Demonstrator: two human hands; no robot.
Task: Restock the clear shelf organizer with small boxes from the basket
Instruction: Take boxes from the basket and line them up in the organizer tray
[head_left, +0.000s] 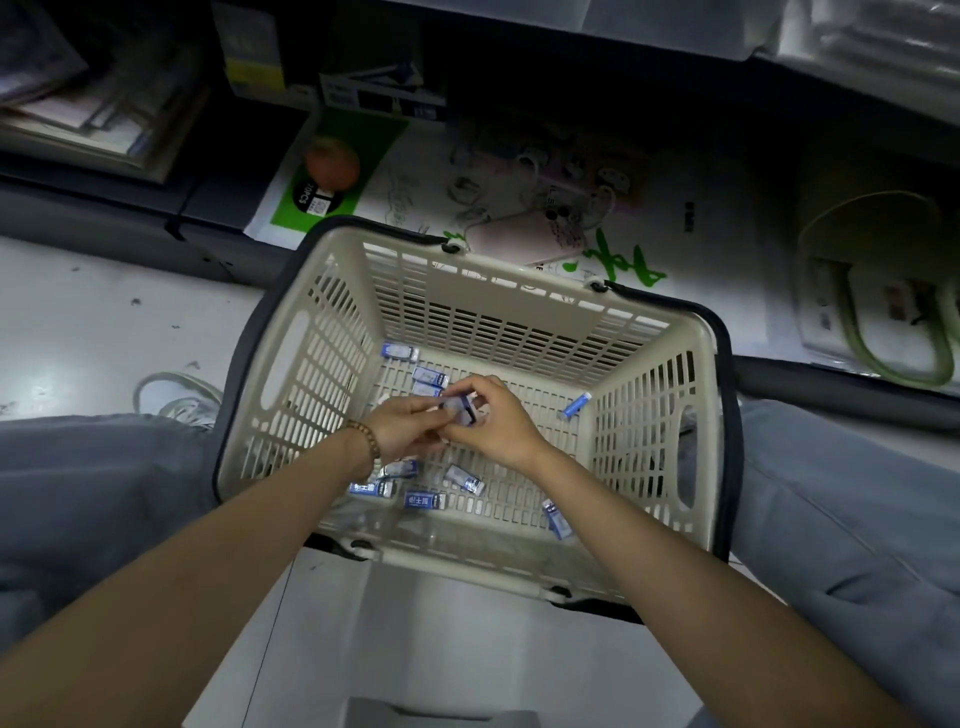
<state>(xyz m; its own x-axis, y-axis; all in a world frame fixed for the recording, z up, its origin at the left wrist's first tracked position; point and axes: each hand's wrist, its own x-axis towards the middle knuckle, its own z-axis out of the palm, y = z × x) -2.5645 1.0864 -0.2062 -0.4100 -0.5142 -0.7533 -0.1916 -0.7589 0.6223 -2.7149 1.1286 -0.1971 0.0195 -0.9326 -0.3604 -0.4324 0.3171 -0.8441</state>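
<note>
A beige plastic basket (332, 364) stands on the floor between my knees. Several small blue-and-white boxes lie scattered on its bottom, such as one box (425, 500) near the front and one (576, 405) at the right wall. Both hands are down inside the basket, meeting at its middle. My left hand (402, 423), a bead bracelet on its wrist, holds a small stack of boxes (457, 407). My right hand (493, 421) pinches the same stack from the right side. The clear shelf organizer is out of view.
Low dark shelves run along the top, holding flat printed packages (519, 197), an orange ball (332, 161) and a bag with green handles (883, 312). My grey trouser legs flank the basket. White cable lies on the floor (171, 395) at the left.
</note>
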